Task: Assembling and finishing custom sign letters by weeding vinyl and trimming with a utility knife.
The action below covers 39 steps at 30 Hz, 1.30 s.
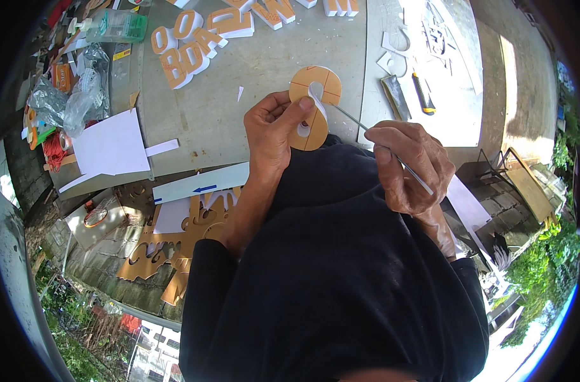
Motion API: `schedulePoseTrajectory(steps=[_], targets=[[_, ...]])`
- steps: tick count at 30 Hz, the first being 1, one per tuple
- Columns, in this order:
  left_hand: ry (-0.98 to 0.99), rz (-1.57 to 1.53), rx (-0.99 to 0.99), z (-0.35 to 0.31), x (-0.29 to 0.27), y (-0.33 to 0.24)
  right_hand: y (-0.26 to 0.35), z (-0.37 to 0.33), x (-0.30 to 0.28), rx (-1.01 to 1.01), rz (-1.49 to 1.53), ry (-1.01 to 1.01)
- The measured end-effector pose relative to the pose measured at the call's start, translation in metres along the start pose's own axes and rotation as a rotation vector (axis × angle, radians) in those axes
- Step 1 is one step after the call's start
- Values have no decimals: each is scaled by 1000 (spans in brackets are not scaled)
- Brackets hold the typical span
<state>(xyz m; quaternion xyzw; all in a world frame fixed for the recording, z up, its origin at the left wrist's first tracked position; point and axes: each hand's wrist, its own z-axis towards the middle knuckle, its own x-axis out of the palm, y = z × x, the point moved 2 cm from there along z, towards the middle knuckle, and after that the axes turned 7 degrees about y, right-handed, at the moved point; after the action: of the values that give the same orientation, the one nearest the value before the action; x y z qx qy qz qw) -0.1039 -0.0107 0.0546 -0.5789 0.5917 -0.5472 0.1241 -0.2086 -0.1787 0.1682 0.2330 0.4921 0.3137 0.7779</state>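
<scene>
Dark shirt [360, 280], worn by the person: nearest item to my camera, filling the lower middle of the view.

Left hand [271, 130], one: clamped on a curved tan piece [319, 122], thumb on its face, fingers behind. Piece: rounded double-bowed outline, white edging, reddish lines on the face; held up in front of the shirt, over the near edge of the grey tabletop [213, 108].

Right hand [414, 162], one: closed around a thin metal rod [349, 116], slanting from lower right to upper left. Far end of the rod at the piece's right side; whether it touches, I cannot tell. Hands apart from each other.

On the tabletop, far side, I list: tan-faced block letters [197, 54] with white sides, grouped. To the right, a white sheet [458, 121] bearing a black-and-yellow cutter [423, 93], a flat dark tool [395, 97] beside it, and white offcuts [397, 42].

To the left, I record: a clear and green bottle [121, 27], crumpled clear plastic [83, 105], red cord [54, 153], a white panel [110, 143].

Below the table edge: a white strip [181, 184] with a blue arrow, and tan cut-out boards [143, 258].
</scene>
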Motion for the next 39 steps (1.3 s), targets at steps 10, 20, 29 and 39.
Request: schedulePoseTrajectory(steps=[10,20,29,39], targets=[[2,-46,4,0,-3,-1,-19,-30,30,86,32,74],[-20,-24,10,1,-2,-1,-21,-33,29,85,43,129],[-24,-9,9,2,-2,-1,-2,-7,-2,114,35,-3],[6,30,18,0,3,-3,-11,18,32,-31,-172,93]])
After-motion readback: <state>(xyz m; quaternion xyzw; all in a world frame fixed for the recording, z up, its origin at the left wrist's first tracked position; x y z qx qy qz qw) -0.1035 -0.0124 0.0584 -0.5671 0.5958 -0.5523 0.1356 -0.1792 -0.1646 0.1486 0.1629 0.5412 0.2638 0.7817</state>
